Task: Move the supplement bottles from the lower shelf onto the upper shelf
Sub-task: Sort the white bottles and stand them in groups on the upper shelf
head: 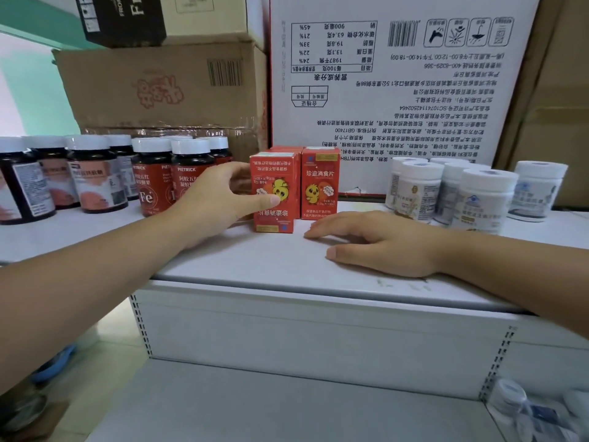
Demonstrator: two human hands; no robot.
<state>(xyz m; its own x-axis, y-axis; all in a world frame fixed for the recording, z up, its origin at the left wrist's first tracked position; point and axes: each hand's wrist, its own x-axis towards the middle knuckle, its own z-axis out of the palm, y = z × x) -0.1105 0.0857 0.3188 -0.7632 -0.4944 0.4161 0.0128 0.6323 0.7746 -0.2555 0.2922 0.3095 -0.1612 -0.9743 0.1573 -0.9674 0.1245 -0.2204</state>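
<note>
left hand (218, 202) grips red box (276, 173), standing upright, label upside down.

Bright, even, diffuse light fills the scene and casts no hard shadows, only a soft grey smudge beneath the right hand (379, 244) on the upper shelf (248, 263). The far left edge washes out to pale glare. The centre is sharp: print on the white carton (398, 90) and on the red box (282, 180) in the left hand (216, 202) reads crisply. Wide-angle distortion bows the shelf edge and stretches both forearms. The lower shelf (287, 403) is dimmer, and the white bottles (510, 400) at its right corner are smeared and out of focus.
</note>
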